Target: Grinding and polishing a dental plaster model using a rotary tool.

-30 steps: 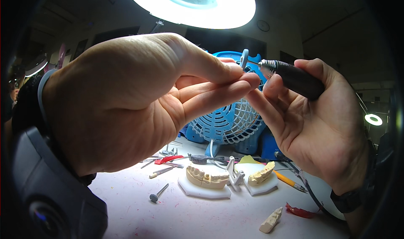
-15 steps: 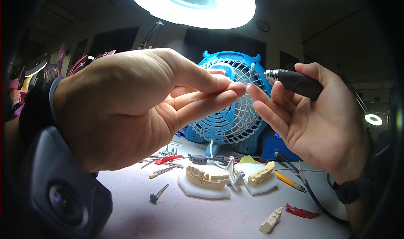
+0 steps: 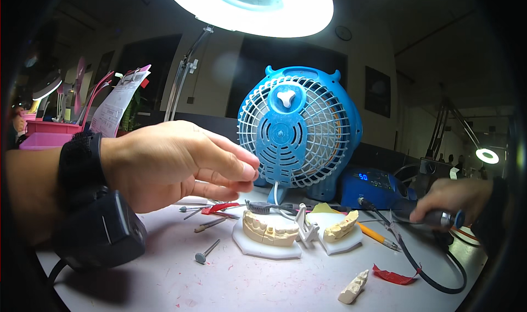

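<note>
Swinging rightward from my left fingers (near-pinched, any contents hidden onscreen), my right hand clutched a tool, likely pausing work.

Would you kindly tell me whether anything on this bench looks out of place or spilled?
Mildly, yes: pinkish crumbs litter the white tabletop like unswept debris, and a dental-cast section lies loose near the front by a red scrap, apart from the casts on white bases.
</note>
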{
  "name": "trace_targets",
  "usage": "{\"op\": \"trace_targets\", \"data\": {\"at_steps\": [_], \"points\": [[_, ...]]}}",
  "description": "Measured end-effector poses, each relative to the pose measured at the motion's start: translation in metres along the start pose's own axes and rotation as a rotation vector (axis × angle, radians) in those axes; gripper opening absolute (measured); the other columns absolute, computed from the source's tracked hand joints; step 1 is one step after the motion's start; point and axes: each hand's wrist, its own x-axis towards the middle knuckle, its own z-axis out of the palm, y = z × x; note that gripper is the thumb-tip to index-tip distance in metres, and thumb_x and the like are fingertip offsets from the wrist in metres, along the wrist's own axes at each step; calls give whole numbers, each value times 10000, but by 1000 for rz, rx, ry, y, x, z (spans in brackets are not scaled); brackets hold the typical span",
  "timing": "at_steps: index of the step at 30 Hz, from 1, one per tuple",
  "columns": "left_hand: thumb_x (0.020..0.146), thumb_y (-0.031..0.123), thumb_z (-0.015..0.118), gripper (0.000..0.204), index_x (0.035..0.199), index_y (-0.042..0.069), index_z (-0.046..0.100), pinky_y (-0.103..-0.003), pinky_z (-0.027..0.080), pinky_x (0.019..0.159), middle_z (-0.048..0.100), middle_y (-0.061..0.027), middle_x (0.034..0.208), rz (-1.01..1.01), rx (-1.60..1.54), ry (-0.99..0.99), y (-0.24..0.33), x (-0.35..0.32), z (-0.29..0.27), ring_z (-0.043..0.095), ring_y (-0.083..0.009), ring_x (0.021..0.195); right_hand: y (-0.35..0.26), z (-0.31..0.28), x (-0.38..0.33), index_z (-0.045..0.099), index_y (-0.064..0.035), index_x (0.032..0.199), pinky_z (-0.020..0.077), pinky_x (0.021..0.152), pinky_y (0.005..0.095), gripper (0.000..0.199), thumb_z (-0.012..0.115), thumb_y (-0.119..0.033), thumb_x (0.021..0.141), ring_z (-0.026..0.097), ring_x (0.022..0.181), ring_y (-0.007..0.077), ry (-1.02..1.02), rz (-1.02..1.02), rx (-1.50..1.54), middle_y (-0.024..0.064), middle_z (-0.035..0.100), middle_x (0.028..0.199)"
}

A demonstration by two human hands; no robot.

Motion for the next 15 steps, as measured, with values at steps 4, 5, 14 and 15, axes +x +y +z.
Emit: {"op": "trace_targets", "data": {"at_steps": [4, 5, 14, 15], "points": [[908, 91, 796, 326, 1193, -46, 719, -253, 551, 847, 730, -111, 1118, 8, 183, -36, -7, 3, 3, 687, -151, 960, 7, 32, -2, 712, 73, 1094, 498, 633, 329, 538, 808, -408, 873, 650, 758, 140, 219, 177, -209, 75, 717, 902], [907, 95, 800, 309, 1171, -49, 730, -250, 547, 845, 740, -104, 1088, 15, 193, -70, -10, 3, 4, 680, -139, 943, 5, 38, -2, 706, 76, 1085, 495, 620, 330, 542, 805, -415, 876, 650, 738, 142, 299, 196, -314, 70, 712, 879], [909, 18, 780, 219, 1117, -35, 736, -288, 555, 913, 746, -142, 1074, -120, 93, -123, -18, 6, 8, 695, -180, 994, -103, 50, -17, 735, 14, 1167, 533, 762, 291, 478, 771, -410, 948, 654, 907, 150, -63, -716, -242, 101, 722, 996], [915, 59, 791, 234, 1125, -29, 737, -268, 541, 858, 746, -111, 1043, -120, 91, -136, -18, 6, 8, 671, -143, 942, -108, 58, -4, 745, 6, 1150, 524, 763, 288, 468, 775, -413, 943, 648, 892, 147, -143, -798, -227, 92, 723, 985]]}}
